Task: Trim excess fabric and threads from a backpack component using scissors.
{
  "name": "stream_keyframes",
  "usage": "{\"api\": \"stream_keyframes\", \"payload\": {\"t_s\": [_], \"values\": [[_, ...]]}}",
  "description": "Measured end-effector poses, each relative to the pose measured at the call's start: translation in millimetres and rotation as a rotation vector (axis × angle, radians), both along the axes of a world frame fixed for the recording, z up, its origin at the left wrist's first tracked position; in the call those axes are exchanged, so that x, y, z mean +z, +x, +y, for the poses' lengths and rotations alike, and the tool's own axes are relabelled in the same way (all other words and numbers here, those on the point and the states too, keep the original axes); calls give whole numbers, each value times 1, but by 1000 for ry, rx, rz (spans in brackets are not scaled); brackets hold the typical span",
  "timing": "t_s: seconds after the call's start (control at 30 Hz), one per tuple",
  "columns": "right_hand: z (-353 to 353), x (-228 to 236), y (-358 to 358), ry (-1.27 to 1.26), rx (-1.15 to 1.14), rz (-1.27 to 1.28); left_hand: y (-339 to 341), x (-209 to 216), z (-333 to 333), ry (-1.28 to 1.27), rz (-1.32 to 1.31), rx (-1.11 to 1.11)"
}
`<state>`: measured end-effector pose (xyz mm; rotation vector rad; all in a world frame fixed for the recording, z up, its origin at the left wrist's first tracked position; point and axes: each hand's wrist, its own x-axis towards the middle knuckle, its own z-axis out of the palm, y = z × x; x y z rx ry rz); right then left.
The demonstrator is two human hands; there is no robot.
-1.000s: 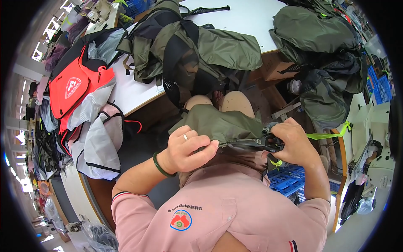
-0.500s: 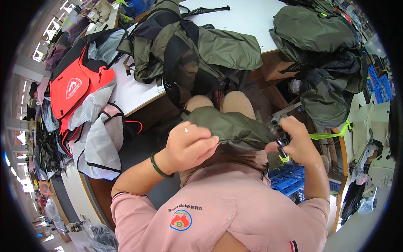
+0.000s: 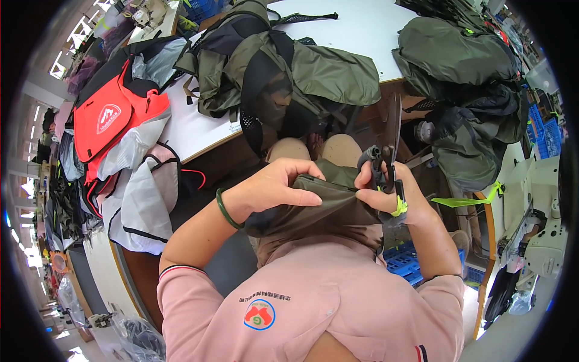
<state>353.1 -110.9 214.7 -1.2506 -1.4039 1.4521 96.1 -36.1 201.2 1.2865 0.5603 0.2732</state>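
An olive-green fabric piece (image 3: 325,205) with a dark zipper-like edge lies across my lap. My left hand (image 3: 268,190) grips its left part, thumb on top and fingers partly tucked behind the cloth. At the right end of that edge, the thumb and forefinger of my right hand (image 3: 392,193) pinch the cloth. The same right hand also holds scissors (image 3: 394,130) with dark handles and a yellow-green tie, their blades pointing up and away from me. Whether the blades touch any cloth I cannot tell.
An olive and black backpack (image 3: 332,75) lies on the white table (image 3: 350,27) ahead. Red and grey bags (image 3: 105,123) hang over the left side. More olive bags (image 3: 455,54) are piled at the right, above a sewing machine (image 3: 546,244). A blue crate (image 3: 405,260) stands below my right forearm.
My left hand has gone from a raised, closed fist to gripping the cloth. My right hand has moved left onto the cloth edge, and the scissors now point upward. The cloth is lifted and stretched between my hands.
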Motion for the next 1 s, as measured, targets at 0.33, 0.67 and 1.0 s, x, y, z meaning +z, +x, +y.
{"api": "stream_keyframes", "payload": {"t_s": [0.33, 0.67, 1.0], "values": [[-13, 15, 46, 526, 92, -820, -4, -19, -10, -228, -53, 69], [-32, -2, 62, 445, 173, -946, -3, -20, -14, -259, -67, 101], [-34, -16, 60, 360, 199, -836, -6, -24, -17, -236, -97, 105]]}}
